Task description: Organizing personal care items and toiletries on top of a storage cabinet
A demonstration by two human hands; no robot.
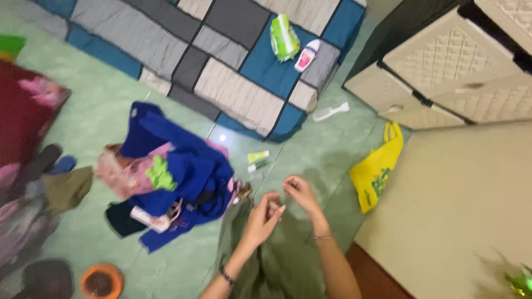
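Observation:
Both my hands are raised over an olive-green garment (pixel 280 257) that hangs below them toward my lap. My left hand (pixel 262 217) pinches the garment's top edge with closed fingers. My right hand (pixel 300 192) is just beside it, fingers curled at the same edge; whether it grips the cloth I cannot tell. A bracelet sits on each wrist. Left of my hands lies a heap of clothes on the green tiled floor, topped by a blue garment (pixel 191 171) with pink and lime pieces (pixel 160 174).
A patchwork grey-and-blue mattress (pixel 221 61) lies ahead with a green packet (pixel 284 36) and a white bottle (pixel 306 55) on it. A yellow plastic bag (pixel 378 174), a white comb (pixel 331 112), small tubes (pixel 257 160), cream drawers (pixel 454 66), an orange bowl (pixel 101 281).

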